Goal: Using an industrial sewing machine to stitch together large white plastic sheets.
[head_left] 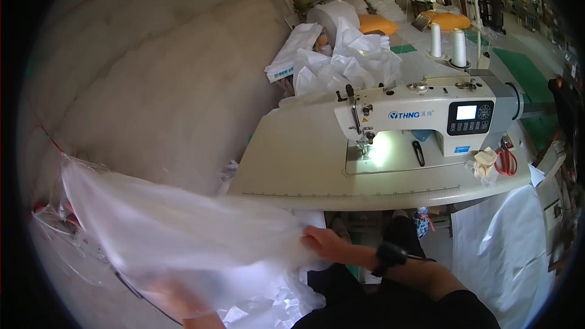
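Note:
A large white translucent plastic sheet (183, 222) stretches from the left into my lap, blurred by motion. My right hand (323, 244) is closed on its right edge, just below the table's front edge; a dark band circles that wrist. My left hand (177, 298) is at the lower left, against the sheet. Its fingers are smeared by motion and partly veiled by the plastic, so their grip does not show. More crumpled white plastic (274, 298) lies beneath, between my arms.
Ahead stands a sewing machine (420, 113) with its lamp lit, on a pale table (286, 152). A black thread snipper (418, 153) and red-handled scissors (506, 161) rest there. White thread cones (459, 49) stand behind; white plastic (347, 61) is heaped at the back. Another white sheet (503, 250) hangs at right.

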